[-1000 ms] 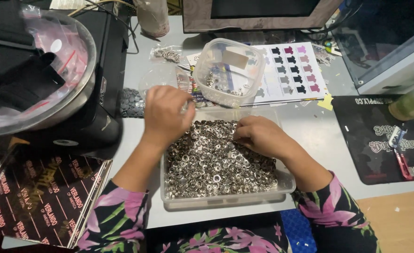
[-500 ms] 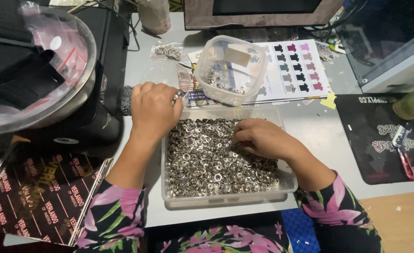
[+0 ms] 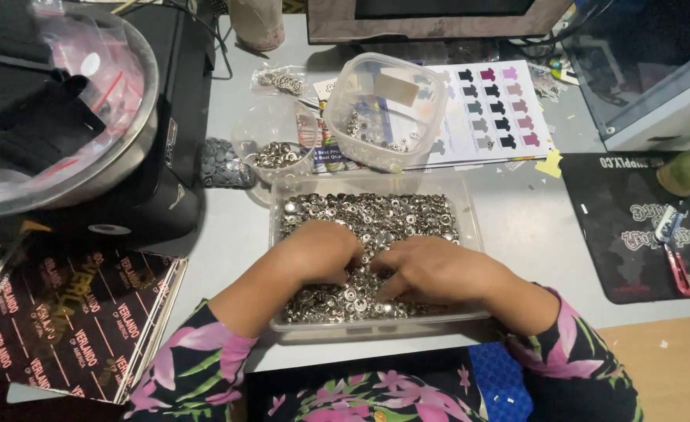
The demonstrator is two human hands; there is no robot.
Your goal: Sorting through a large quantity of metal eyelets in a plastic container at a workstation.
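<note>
2 bare hands lie palm-down inside a shallow clear plastic tray [image 3: 470, 227] heaped with small silver metal snap parts [image 3: 376, 215]. Left hand [image 3: 321, 252]: fingers curled inward and pressed into the heap near the tray's middle; whether any piece is pinched beneath them cannot be told. Right hand [image 3: 431, 267]: fingers bent and pointing toward the left hand, fingertips buried among the pieces; grip likewise hidden. The 2 hands sit just beside each other, knuckles nearly meeting. Both forearms enter from the near edge, in floral sleeves [image 3: 196, 367] of pink and green on dark cloth. The tray rests on a grey tabletop [image 3: 228, 227], directly before the person. Beyond the tray's far left corner: 1 small round clear cup [image 3: 271, 141] holding a few silver pieces, and beside it a pile of dark grey buttons [image 3: 220, 164]. Beyond the far edge: 1 square clear tub [image 3: 384, 109], tilted, with a scatter of pieces inside, resting on a printed sheet of small coloured shirt shapes [image 3: 501, 105]. Far left: 1 black machine [image 3: 165, 180] bearing a large clear dome [image 3: 64, 101]. Far right: 1 black mat [image 3: 634, 234] with a small red-handled tool [image 3: 673, 250] lying on it.
</note>
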